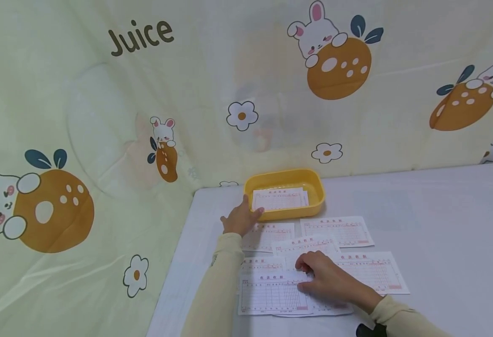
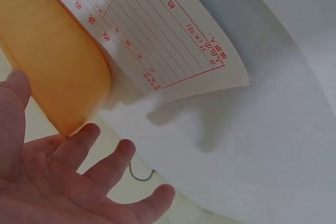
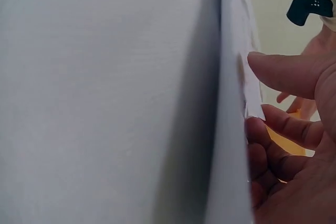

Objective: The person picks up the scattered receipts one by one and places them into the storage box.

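At the near left corner of a yellow tray [image 1: 286, 215] is my left hand [image 1: 241, 219]. Its thumb and index finger touch the tray, and the other fingers spread away from it in the left wrist view. Inside the tray lie printed paper slips [image 1: 276, 200] with red text and grids. My right hand [image 1: 328, 281] rests over the slips on the table, with a gap between thumb and bent fingers. Under its thumb lies a front slip [image 1: 271, 295]. In the right wrist view the thumb and index fingertips touch the paper, seen edge-on.
More slips lie around the hands, including one at the back [image 1: 336, 231] and one at the right [image 1: 374, 271]; some overlap. A white cloth covers the table [image 1: 448, 224]. Behind it hangs a printed curtain [image 1: 204, 93] with rabbits and flowers.
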`<state>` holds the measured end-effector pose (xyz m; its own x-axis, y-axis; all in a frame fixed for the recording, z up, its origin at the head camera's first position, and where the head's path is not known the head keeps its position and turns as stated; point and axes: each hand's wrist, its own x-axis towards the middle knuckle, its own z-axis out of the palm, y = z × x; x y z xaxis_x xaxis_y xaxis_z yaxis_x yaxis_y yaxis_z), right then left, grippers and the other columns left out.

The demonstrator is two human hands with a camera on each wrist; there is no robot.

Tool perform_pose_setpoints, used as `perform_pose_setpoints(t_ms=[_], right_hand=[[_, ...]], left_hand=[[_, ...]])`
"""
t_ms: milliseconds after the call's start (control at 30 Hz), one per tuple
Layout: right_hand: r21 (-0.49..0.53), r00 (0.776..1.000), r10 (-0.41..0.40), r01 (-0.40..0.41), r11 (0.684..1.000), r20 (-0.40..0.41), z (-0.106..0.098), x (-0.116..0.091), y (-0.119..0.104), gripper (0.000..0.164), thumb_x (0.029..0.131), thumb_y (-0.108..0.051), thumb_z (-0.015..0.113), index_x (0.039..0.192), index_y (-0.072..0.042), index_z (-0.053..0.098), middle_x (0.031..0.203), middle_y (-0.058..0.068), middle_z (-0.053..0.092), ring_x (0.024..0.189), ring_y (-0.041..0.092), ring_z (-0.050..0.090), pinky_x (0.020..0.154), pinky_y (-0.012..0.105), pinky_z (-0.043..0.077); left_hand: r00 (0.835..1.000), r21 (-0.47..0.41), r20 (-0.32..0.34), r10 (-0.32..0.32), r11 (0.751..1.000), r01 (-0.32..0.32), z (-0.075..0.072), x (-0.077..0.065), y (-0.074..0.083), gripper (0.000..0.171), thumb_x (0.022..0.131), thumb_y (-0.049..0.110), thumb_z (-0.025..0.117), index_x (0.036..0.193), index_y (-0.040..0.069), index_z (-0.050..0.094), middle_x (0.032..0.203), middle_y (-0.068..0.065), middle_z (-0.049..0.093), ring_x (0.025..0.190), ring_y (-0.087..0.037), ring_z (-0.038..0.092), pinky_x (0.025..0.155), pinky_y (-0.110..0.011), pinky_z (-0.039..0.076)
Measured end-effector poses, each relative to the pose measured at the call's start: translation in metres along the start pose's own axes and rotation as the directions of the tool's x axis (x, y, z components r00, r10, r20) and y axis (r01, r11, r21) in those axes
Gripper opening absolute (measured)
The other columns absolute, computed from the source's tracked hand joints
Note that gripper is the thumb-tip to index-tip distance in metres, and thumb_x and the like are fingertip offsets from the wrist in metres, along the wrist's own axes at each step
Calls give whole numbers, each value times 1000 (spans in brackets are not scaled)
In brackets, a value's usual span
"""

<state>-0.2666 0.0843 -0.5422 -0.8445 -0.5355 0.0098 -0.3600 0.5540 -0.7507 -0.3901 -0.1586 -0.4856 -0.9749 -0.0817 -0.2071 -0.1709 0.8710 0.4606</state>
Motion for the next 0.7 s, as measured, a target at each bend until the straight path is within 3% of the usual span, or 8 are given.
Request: perform_pose_setpoints(t_ms=[333,700], right_hand=[[-108,1000,3,-5,994,-17,5,0,-3,32,86,-18,90,108,-15,66,93,-8,53,93,18,46,79,35,41],[-68,1000,-2,0,998,-18,7,-2,0,27,90,-12,86,108,-15,68,90,-6,53,89,17,45,76,32,39]], left_hand=[[1000,2,1,1,1000,-1,1,1,-1,87,106,55,61,172,14,21,165,-13,47,148,-38,47,120,-76,10],[1000,11,2,-4,1000,4,0,0,-1,87,107,57,60,173,15,21,165,-11,46,149,-37,46,121,-75,11]])
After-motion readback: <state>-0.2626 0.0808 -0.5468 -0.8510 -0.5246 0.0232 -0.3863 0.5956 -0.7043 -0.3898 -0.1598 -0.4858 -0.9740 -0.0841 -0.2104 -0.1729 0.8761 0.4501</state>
